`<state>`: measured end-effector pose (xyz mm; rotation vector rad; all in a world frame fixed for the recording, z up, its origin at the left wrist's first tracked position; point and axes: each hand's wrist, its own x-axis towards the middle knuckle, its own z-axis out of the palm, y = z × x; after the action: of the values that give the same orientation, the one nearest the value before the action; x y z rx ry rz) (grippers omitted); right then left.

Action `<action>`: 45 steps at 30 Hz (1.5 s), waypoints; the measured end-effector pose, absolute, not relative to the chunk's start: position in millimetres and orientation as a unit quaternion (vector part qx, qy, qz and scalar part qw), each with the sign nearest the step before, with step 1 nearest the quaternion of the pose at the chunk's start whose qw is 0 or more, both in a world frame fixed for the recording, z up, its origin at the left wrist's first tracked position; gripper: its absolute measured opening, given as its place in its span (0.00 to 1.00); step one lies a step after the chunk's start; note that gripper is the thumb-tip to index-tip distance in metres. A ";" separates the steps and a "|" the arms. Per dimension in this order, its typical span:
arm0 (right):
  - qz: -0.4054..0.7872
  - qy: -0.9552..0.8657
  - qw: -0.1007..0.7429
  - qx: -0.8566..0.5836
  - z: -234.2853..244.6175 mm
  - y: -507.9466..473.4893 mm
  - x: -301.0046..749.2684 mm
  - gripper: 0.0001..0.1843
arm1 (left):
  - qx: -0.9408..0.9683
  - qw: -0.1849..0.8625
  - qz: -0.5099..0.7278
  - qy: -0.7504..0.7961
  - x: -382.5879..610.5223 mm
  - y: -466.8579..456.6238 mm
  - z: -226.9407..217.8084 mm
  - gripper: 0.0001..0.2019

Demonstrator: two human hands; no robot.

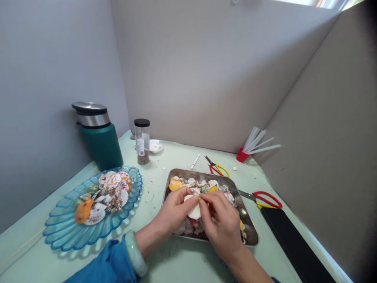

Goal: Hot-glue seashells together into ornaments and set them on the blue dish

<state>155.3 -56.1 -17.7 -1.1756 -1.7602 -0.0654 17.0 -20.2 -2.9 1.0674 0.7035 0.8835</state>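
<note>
Above the metal tray, a white scallop shell is pinched in my left hand, thumb on its top edge. My right hand meets it there, with thumb and forefinger pressed together on something thin, perhaps a wire or thread, too small to make out. Beneath both hands the tray holds many mixed shells, among them an orange shell at its back left corner. My hands hide the middle of the tray.
A blue scalloped plate of shells lies left, with a green bottle behind it. A clear jar, a white marker, small scissors, larger scissors, a red cup of glue sticks and a black slab surround the tray.
</note>
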 end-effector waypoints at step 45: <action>0.008 -0.687 0.543 -0.484 -16.7 -55.6 156.6 0.10 | 0.533 0.707 0.390 0.252 12.2 -19.6 -2.5 0.24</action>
<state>156.6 -55.6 -16.7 -1.1485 -1.6302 0.0189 12.2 -19.6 -2.5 1.1852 0.5600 0.8670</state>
